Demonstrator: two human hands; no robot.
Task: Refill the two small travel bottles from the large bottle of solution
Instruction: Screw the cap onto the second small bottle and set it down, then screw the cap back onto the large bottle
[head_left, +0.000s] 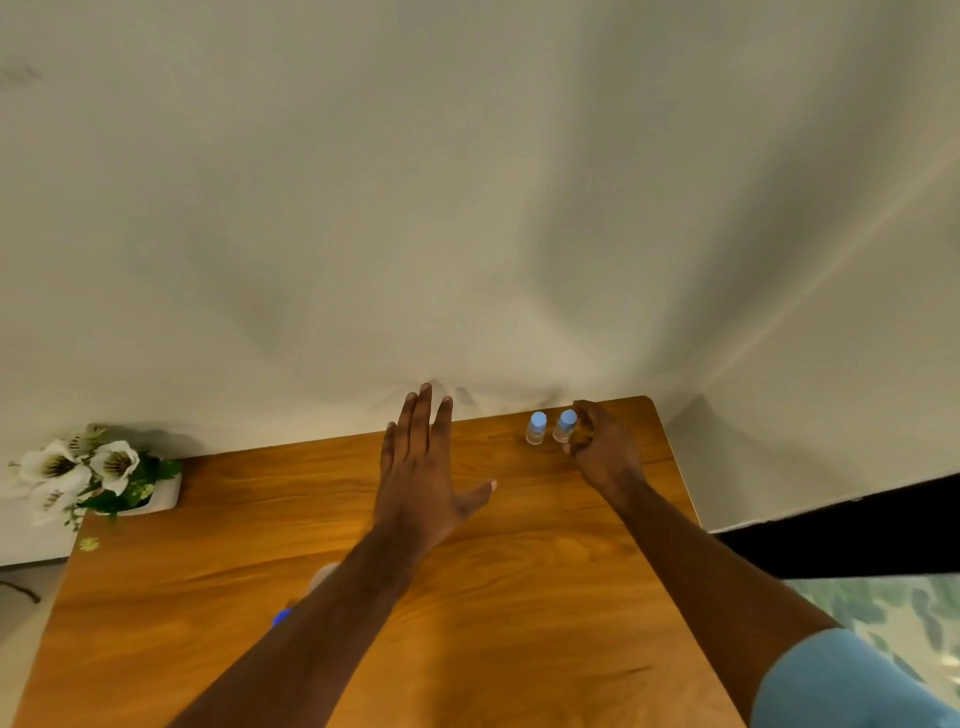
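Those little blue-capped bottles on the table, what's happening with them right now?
A person is reaching over a wooden table toward two small travel bottles with light blue caps, standing upright side by side near the far right corner, both caps on. The right hand has its fingers curled beside the right-hand bottle; whether it already grips it is unclear. The left hand is spread open over the table, holding nothing. A pot of white flowers sits at the left edge. No refilling has begun.

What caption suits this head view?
Right hand curls around one of two blue-capped travel bottles; left hand hovers open over wooden table.
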